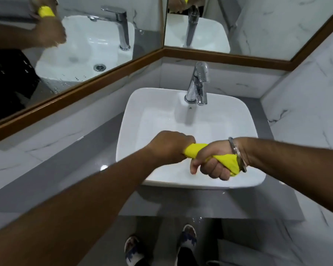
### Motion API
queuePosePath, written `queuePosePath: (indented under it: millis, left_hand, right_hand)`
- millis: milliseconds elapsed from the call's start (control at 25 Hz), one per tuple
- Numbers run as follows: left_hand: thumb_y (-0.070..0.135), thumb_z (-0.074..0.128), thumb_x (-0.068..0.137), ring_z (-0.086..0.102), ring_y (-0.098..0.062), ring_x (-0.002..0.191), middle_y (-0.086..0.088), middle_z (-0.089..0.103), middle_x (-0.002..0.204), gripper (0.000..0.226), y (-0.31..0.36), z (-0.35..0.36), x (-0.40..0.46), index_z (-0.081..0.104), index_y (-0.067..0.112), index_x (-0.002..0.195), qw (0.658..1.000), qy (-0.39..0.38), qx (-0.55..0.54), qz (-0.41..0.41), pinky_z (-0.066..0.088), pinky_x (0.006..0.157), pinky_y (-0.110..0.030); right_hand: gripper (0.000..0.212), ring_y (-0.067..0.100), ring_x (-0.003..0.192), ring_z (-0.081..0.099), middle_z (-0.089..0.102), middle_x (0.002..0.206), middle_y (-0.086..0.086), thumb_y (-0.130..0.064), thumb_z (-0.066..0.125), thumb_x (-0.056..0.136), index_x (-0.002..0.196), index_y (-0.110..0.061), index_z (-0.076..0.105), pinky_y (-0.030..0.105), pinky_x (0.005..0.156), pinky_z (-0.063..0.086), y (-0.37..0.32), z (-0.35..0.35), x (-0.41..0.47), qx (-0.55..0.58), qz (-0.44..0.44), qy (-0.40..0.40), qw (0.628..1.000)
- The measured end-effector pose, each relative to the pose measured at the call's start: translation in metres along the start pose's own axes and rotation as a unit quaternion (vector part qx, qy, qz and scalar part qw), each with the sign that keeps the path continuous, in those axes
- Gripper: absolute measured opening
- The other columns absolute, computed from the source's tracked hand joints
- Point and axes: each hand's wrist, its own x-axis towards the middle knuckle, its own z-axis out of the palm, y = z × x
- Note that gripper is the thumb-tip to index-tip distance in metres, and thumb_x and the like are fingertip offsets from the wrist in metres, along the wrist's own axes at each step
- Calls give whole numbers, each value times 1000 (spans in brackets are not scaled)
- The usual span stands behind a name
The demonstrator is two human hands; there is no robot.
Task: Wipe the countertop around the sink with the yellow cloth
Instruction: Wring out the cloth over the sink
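Note:
The yellow cloth (195,148) is twisted into a tight roll and held over the white square sink (152,116). My left hand (169,145) grips its left end in a closed fist. My right hand (211,162) grips the right end, and a loose yellow tail pokes out by my wrist. Both hands hover above the front half of the basin. The grey countertop (69,166) runs around the sink and stretches away to the left.
A chrome tap (198,83) stands at the back of the sink. Wood-framed mirrors (81,35) line the left and back walls in a corner. A marble wall (311,104) closes in on the right. My feet show on the floor below the counter edge.

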Motion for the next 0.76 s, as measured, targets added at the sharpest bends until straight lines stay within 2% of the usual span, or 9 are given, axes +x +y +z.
queuePosePath:
  millis: [80, 120, 200, 280, 360, 480, 640, 680, 760]
  left_hand:
    - [41, 52, 82, 65, -22, 74, 4, 64, 73, 16, 2, -7, 23, 60, 28, 82, 990, -100, 84, -50, 43, 58, -27]
    - [37, 53, 81, 62, -22, 68, 5, 57, 65, 17, 4, -6, 33, 52, 25, 69, 981, -147, 104, -71, 44, 58, -27]
    - [23, 55, 79, 54, -21, 63, 8, 48, 60, 28, 8, 9, 47, 35, 25, 61, 960, -231, 79, -136, 43, 62, -28]
    - [13, 54, 81, 50, -23, 58, 2, 47, 57, 31, 5, 31, 56, 33, 23, 61, 937, -283, -21, -201, 42, 59, -26]
    - [10, 53, 82, 45, -22, 47, -5, 46, 53, 31, 1, 55, 58, 36, 17, 57, 896, -276, -244, -247, 41, 51, -24]
    - [17, 57, 84, 37, -17, 39, -6, 44, 54, 28, 12, 87, 58, 44, 15, 59, 769, -233, -500, -322, 32, 42, -19]
    - [30, 55, 89, 31, -8, 33, 9, 37, 42, 43, 21, 115, 68, 43, 22, 48, 502, -248, -722, -405, 20, 38, -15]
    - [32, 53, 90, 31, -6, 32, 10, 36, 41, 44, 19, 116, 70, 42, 23, 48, 470, -249, -741, -410, 19, 37, -14]
    - [34, 53, 90, 31, -6, 33, 10, 37, 41, 42, 16, 111, 71, 40, 24, 52, 471, -254, -733, -420, 19, 37, -14]
  right_hand:
    - [17, 7, 40, 33, 37, 44, -9, -27, 64, 72, 86, -20, 59, 18, 42, 22, -8, -23, 12, -58, 22, 121, 991]
    - [19, 11, 43, 39, 41, 47, -6, -28, 68, 68, 81, -21, 56, 19, 44, 29, -11, -32, 24, -142, 19, 221, 965]
    - [21, 21, 56, 55, 54, 58, -2, -32, 67, 70, 67, -20, 50, 26, 53, 46, -11, -50, 51, -391, -30, 407, 825]
    - [15, 27, 69, 58, 61, 73, 1, -29, 55, 78, 69, -20, 46, 29, 61, 44, -7, -71, 76, -540, -94, 498, 672]
    - [9, 29, 73, 62, 65, 79, 4, -30, 52, 80, 79, -23, 58, 29, 59, 37, -3, -100, 87, -622, -169, 516, 565]
    - [19, 28, 50, 61, 62, 55, 2, -31, 47, 73, 67, -21, 63, 23, 46, 28, 0, -141, 100, -738, -271, 497, 366]
    - [21, 24, 43, 56, 57, 49, 0, -33, 43, 67, 69, -26, 63, 20, 40, 29, -14, -169, 109, -766, -298, 453, 344]
    - [17, 24, 45, 56, 58, 51, 0, -33, 47, 68, 71, -26, 63, 20, 40, 30, -18, -171, 109, -767, -309, 443, 346]
    - [10, 24, 46, 56, 58, 52, 0, -30, 60, 66, 74, -25, 62, 20, 40, 30, -19, -175, 112, -754, -345, 443, 342]
